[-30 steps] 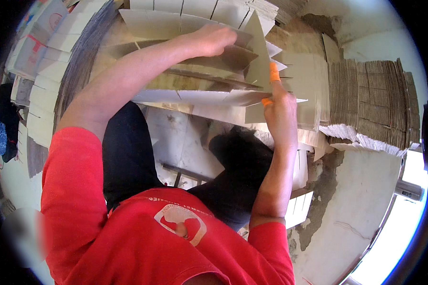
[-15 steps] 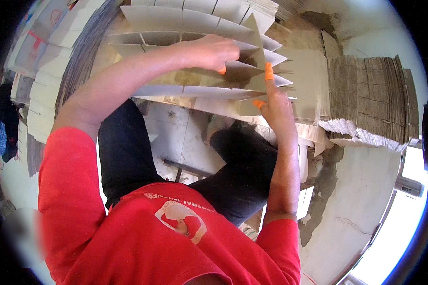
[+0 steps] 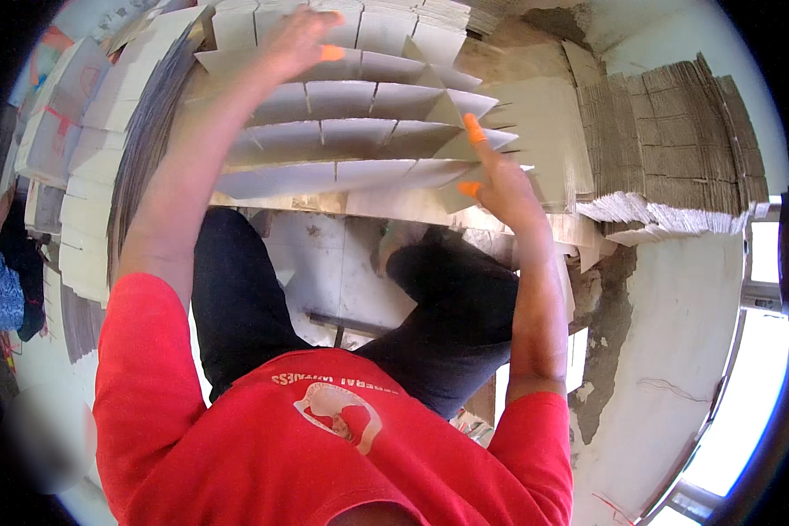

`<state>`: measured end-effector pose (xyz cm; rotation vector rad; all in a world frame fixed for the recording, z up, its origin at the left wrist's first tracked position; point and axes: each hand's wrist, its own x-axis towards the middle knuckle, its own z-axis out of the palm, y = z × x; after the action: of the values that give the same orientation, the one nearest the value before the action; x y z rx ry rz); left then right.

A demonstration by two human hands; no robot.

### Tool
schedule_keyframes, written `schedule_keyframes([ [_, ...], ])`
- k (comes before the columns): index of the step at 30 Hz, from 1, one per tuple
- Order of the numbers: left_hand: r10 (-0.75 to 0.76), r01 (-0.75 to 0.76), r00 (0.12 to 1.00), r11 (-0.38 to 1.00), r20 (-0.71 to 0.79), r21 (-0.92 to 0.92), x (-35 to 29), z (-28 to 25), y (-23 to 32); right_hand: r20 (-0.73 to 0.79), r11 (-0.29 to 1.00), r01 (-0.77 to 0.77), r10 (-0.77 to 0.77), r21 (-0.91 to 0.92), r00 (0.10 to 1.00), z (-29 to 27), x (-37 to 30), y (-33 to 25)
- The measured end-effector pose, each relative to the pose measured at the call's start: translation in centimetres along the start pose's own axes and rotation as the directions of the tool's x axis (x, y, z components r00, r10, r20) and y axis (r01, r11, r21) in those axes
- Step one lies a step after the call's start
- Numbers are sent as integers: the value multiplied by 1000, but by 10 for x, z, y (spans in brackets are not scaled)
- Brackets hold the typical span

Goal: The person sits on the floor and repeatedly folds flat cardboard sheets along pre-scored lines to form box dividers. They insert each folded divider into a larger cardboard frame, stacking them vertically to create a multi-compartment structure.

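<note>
Several long slotted cardboard strips [image 3: 346, 140] stand on edge in rows across the work table. Near their right ends a cardboard cross strip [image 3: 447, 107] runs through the rows at an angle. My right hand [image 3: 510, 191] holds this cross strip at its near end, with index finger and thumb spaced apart along it. My left hand [image 3: 300, 44] is raised at the far left of the rows, fingers apart, holding nothing. It is over a far row of pale slotted cardboard strips [image 3: 386, 26] and slightly blurred. Orange finger covers are on both hands.
Tall stacks of slotted cardboard [image 3: 666, 140] stand at the right. More cardboard stacks [image 3: 105, 131] line the left side. The wooden table edge [image 3: 368, 202] runs above my knees. A person's patterned blue clothing [image 3: 0, 280] shows at the far left.
My left hand has left the right part of the rows and moved to the far left, its fingers now apart. The right hand stays at the cross strip. The rows look more evenly spread.
</note>
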<state>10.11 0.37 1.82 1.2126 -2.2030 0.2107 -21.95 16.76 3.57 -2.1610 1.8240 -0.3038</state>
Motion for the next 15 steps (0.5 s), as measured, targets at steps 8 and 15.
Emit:
schedule_keyframes([
  [8,-224,115,643,974,732,197,-8,-34,-16,-588,888,-403,207,-223,782,-5,-35,88],
  [15,-308,340,925,933,222,-120,-36,-68,18,-361,790,-378,214,-482,908,9,-25,115],
])
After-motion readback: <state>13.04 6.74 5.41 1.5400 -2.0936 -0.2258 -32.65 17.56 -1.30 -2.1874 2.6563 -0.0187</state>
